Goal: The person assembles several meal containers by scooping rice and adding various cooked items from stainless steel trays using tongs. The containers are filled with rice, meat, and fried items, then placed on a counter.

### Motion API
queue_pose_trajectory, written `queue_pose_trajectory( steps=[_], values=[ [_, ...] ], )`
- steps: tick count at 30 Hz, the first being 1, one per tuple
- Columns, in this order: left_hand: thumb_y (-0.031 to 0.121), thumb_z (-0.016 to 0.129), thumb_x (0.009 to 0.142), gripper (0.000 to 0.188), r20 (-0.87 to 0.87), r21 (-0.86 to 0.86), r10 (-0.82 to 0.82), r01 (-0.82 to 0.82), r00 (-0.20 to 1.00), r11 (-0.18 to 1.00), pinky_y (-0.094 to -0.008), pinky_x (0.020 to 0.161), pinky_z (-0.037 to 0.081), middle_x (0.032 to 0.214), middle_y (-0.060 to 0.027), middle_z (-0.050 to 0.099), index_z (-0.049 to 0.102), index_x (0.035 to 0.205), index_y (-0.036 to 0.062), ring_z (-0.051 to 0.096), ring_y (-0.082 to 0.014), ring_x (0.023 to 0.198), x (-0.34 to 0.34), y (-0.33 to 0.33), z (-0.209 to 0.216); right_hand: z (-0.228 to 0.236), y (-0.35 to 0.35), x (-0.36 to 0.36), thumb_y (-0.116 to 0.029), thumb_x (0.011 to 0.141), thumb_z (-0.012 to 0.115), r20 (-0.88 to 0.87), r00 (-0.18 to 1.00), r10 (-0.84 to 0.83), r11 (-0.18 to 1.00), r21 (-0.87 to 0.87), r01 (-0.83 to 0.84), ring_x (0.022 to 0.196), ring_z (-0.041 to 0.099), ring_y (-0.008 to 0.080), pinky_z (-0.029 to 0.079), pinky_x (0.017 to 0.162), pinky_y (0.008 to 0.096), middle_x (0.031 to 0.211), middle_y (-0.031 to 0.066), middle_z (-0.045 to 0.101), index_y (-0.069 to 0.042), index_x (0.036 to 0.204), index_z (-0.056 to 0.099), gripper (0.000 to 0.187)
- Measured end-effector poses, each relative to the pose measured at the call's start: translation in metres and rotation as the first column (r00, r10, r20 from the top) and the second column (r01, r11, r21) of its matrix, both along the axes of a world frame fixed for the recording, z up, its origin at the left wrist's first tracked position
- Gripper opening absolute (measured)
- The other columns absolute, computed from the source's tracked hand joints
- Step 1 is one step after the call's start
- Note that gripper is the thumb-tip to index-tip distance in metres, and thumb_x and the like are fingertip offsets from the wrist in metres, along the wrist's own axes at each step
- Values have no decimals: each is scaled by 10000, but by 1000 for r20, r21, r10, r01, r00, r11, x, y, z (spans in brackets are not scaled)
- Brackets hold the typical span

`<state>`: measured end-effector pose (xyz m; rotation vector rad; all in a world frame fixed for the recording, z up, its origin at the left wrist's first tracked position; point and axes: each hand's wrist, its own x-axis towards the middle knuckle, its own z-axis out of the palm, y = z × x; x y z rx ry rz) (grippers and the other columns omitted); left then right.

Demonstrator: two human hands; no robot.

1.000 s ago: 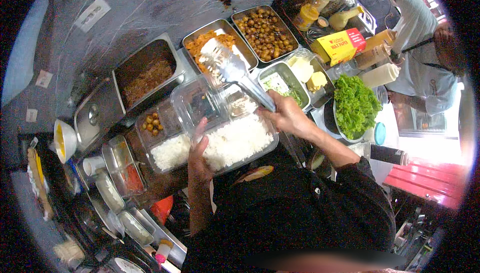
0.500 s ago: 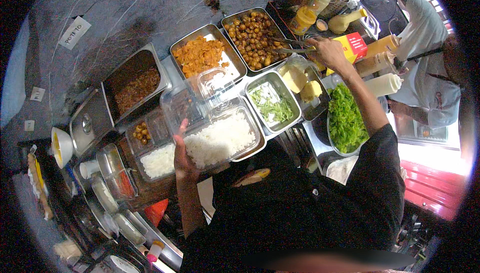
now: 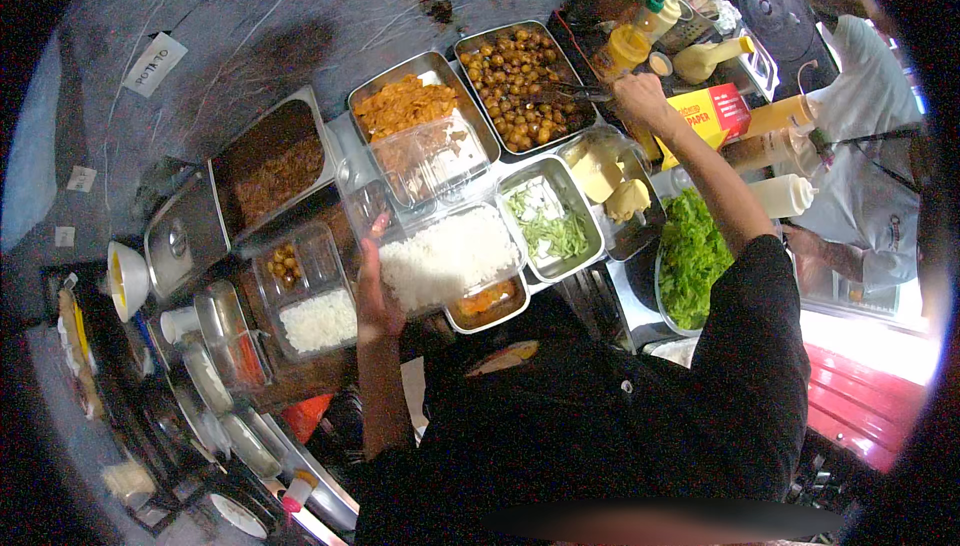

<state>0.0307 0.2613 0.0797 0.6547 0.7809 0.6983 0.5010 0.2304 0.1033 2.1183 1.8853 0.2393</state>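
My left hand [image 3: 378, 291] grips the near-left edge of a clear plastic compartment container [image 3: 435, 181], its thumb up along the side. White rice [image 3: 450, 256] fills the large compartment. The smaller ones overhang a steel tray of orange chopped food [image 3: 405, 106] and look unfilled. My right hand [image 3: 640, 101] is closed round a pair of tongs [image 3: 578, 93], whose tips reach into a steel tray of small browned potatoes [image 3: 520, 56]. Whether the tongs hold a potato cannot be made out. A second compartment container [image 3: 318, 281] with rice and a few potatoes rests left of my left hand.
Right of the rice sit a tray of sliced green vegetables [image 3: 548, 226], a tub of yellow spread [image 3: 600, 171] and lettuce [image 3: 690, 256]. A yellow-red box [image 3: 710, 121] and squeeze bottles [image 3: 785, 196] stand beyond. A steel tray of shredded meat [image 3: 275, 176] is left. Another person [image 3: 860, 146] stands at right.
The container in my left hand has moved away from me and turned, uncovering orange food in a tray under its near edge. My right hand has lowered the tongs towards the potatoes.
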Motion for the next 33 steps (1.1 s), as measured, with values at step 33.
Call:
queue_pose_trajectory(
  steps=[33],
  values=[
    [414, 429, 1001, 598, 184, -118, -105, 128, 977, 985, -380, 985, 447, 1377, -142, 457, 299, 1447, 38, 524, -252, 1184, 81, 32, -22, 70, -19, -20, -263, 797, 664, -61, 957, -285, 955, 63, 289, 771, 672, 366, 539, 669, 463, 844, 215, 672, -36, 963, 673, 281]
  ],
)
